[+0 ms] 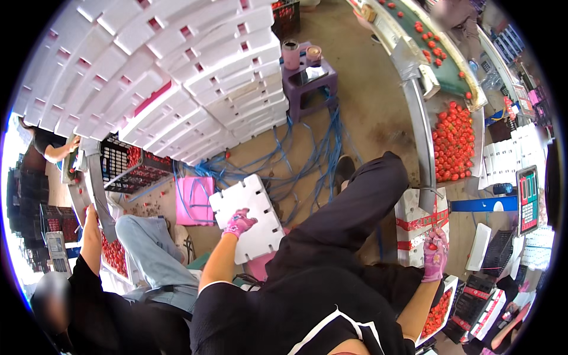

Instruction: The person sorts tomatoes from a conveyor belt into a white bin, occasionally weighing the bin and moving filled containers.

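My left hand (239, 223), in a pink patterned glove, rests against a white foam lid (260, 236) with notched edges, its fingers bent on the lid. The lid leans at a tilt beside my left leg. To the right, my right hand (435, 255), in a matching glove, is raised with its fingers curled. Something reddish shows at its fingertips, too small to name. Behind that hand stands a white foam box (408, 208) with red tape. Lower down, beside my right forearm, is a white foam box of cherry tomatoes (436, 313).
White foam boxes (231, 89) rise in tall stacks ahead. A purple stool (310, 89) carries cups and a phone. Blue straps (278, 160) tangle over the floor. A tomato chute (454, 142) and a scale (528, 198) stand right. A co-worker (112, 313) sits left.
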A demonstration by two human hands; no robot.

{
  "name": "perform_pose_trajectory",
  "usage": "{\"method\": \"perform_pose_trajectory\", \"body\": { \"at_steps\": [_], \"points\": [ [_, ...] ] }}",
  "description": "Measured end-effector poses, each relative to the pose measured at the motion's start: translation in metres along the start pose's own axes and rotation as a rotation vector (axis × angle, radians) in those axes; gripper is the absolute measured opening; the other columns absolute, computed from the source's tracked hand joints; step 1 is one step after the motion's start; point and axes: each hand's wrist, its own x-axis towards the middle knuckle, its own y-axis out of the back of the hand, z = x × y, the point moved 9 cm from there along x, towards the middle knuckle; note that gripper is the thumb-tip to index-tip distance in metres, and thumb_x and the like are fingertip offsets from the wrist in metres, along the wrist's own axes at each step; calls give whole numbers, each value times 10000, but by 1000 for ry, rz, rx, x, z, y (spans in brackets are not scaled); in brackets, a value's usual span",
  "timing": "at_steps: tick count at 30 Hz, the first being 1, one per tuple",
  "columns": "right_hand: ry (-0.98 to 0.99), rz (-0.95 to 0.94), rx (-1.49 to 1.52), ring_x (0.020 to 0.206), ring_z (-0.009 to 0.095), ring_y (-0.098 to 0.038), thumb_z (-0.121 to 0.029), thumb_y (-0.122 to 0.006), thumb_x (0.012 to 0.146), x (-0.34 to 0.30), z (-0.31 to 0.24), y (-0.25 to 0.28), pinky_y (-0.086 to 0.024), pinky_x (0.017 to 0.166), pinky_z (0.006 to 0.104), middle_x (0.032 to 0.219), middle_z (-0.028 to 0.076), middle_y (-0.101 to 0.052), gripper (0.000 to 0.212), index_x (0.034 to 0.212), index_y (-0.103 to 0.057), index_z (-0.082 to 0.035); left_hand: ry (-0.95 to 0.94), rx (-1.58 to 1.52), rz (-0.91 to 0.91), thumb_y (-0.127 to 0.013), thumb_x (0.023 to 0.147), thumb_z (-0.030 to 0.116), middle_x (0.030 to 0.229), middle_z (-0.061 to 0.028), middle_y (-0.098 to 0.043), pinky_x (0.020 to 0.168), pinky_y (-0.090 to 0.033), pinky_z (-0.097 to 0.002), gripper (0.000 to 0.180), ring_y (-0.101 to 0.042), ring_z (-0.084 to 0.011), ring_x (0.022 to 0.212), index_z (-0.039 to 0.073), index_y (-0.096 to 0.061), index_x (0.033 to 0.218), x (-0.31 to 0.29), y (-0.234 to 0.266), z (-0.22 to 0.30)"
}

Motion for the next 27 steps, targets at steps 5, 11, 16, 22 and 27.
{"method": "perform_pose_trajectory", "body": {
  "at_steps": [5,11,16,22,27],
  "points": [
    [-88,51,-219,722,77,-500,-99,-431,887,-5,2,-53,-436,609,154,954,87,-573,343,1208,-483,9,335,-483,213,-685,672,465,1288,-204,-474,966,-401,-407,699,-490,-322,1145,88,-508,1235,25,-87,-172],
    [273,68,-1059,826,136,-570,50,-507,771,-16,-21,-34,-466,667,225,1098,109,-586,247,985,-605,-24,560,-881,102,-665,699,452,1201,-183,-518,923,-416,-428,606,-511,-304,1075,134,-528,1196,18,-122,-210],
    [540,-46,-1329,906,211,-593,57,-524,744,-23,-30,-70,-487,728,267,1011,126,-608,232,950,-608,-9,653,-1175,-21,-648,721,441,1129,-165,-554,888,-428,-445,528,-528,-290,1016,172,-545,1163,35,-162,-220],
    [-97,211,36,561,116,-527,-71,-494,896,-16,15,-19,-426,490,206,853,154,-618,217,1094,-496,17,800,-1419,-313,-628,748,428,1043,-144,-598,845,-442,-465,436,-549,-273,946,217,-565,1125,53,-233,-176],
    [-125,317,61,571,123,-521,-94,-500,902,-47,50,39,-435,499,216,857,139,-608,236,1107,-498,24,660,-1348,-608,-485,887,473,629,19,-466,652,-432,-443,454,-539,-261,760,189,-353,559,45,-216,-34]
  ]
}}
